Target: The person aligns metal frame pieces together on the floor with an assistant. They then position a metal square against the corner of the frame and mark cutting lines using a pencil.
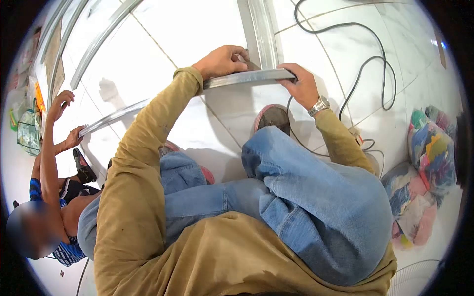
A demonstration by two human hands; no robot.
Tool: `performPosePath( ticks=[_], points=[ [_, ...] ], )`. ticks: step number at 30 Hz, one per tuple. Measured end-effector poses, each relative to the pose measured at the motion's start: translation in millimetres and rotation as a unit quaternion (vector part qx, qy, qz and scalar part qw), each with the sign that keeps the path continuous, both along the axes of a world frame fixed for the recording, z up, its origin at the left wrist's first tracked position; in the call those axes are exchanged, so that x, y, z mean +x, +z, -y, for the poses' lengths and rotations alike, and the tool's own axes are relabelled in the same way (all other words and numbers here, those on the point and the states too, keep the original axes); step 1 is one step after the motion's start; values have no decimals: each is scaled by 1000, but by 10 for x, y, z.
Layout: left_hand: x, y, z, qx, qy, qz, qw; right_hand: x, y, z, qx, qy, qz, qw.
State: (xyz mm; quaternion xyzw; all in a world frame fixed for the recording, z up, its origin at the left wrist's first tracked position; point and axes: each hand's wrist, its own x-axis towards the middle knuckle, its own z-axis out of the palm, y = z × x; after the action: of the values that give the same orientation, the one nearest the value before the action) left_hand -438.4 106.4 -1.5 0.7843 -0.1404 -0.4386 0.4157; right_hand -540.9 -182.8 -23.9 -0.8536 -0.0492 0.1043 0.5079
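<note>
A long metal channel point(247, 77) lies crosswise in front of my knees. My right hand point(302, 86) is wrapped round its right end, with a metal watch on the wrist. My left hand point(223, 61) is closed, thumb and fingers together, just above the channel beside the end of a second metal profile point(265, 34); what it holds, if anything, is hidden. That second profile runs away from me and meets the first one near its right end. At the far left, a co-worker's hand point(74, 137) touches the channel's other end.
A co-worker point(84, 207) crouches at the left. More metal profiles point(101, 42) lie at the upper left. A black cable point(380, 54) winds over the tiled floor point(316, 49) at the right. Bags of colourful cloth point(432, 153) sit at the far right.
</note>
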Motion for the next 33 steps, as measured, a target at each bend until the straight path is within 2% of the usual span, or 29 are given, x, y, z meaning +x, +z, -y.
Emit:
performPosePath(
  ticks=[2, 7, 12, 33],
  points=[
    [16, 9, 3, -10, 8, -31, 999, 4, -17, 16, -21, 13, 19, 1000],
    [18, -9, -1, -15, 15, -19, 1000, 10, 48, 3, 11, 1, -21, 1000],
    [6, 33, 6, -5, 13, -24, 1000, 15, 57, -2, -15, 15, 39, 999],
    [0, 126, 29, 10, -20, -14, 1000, 20, 42, 9, -12, 18, 20, 1000]
  ],
)
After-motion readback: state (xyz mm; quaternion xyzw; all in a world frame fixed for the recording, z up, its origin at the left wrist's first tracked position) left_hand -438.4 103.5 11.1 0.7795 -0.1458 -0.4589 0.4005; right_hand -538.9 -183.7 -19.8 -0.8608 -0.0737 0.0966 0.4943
